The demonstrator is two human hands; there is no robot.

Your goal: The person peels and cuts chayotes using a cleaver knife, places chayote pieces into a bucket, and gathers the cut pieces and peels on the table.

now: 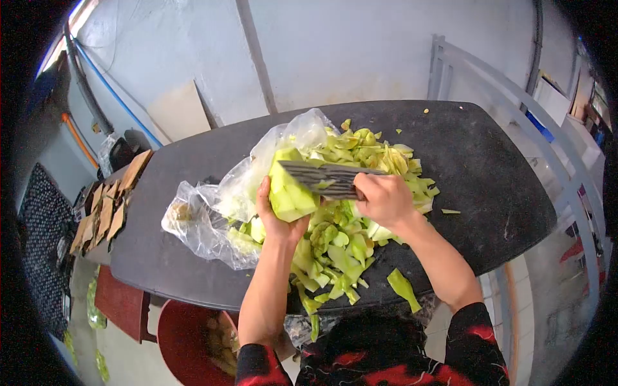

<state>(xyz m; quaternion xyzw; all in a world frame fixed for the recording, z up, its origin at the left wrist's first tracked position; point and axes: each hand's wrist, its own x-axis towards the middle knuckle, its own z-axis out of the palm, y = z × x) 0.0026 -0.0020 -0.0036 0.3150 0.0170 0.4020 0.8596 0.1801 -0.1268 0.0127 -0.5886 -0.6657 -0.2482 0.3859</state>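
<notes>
My left hand (281, 222) is wrapped around a thick, light green vegetable (291, 190) with flat cut faces, held up over the table; its exact kind I cannot make out. My right hand (386, 201) grips a knife (325, 178) with a broad, dark-streaked blade. The blade points left, and its tip end overlaps the vegetable's upper right side; whether it touches I cannot tell. Below and behind both hands lies a heap of green peelings (341, 248). A clear plastic bag (215, 215) is spread to the left of the heap, partly behind my left hand.
The dark table (483, 167) has rounded corners. Beneath its front edge stands a red bucket (187, 344) with pale pieces inside, beside a red stool (120, 302). Torn cardboard (106, 209) lies at the left. A grey metal railing (515, 80) runs along the right.
</notes>
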